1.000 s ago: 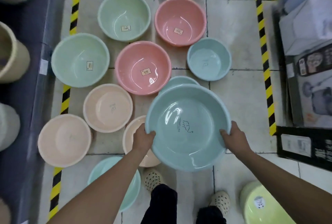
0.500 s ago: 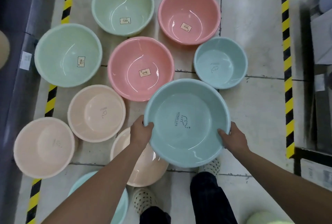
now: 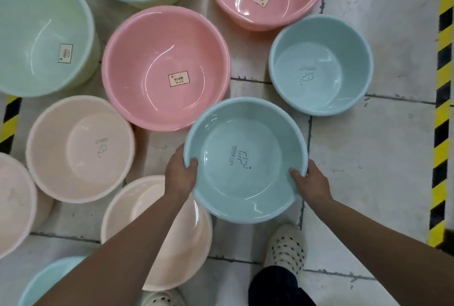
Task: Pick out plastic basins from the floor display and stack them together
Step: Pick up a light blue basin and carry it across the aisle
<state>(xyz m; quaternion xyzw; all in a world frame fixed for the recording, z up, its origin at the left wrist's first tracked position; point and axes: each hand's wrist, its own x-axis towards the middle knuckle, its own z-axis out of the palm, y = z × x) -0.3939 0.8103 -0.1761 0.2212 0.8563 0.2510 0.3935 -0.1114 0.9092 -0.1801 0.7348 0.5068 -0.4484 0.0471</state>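
Your arms are bare, with no sleeves showing. You wear dark trousers [image 3: 272, 286] and cream perforated clogs [image 3: 286, 248] dotted with dark holes.

The blue basin [image 3: 245, 158] gripped at its rim by both hands bears "HOME LIFE" beside a line-drawn logo on its bottom. The pink basin [image 3: 167, 67] carries a paper label reading "OHN SERIES", seen upside down. The labels in the green basins and far pink one are too blurred to read.
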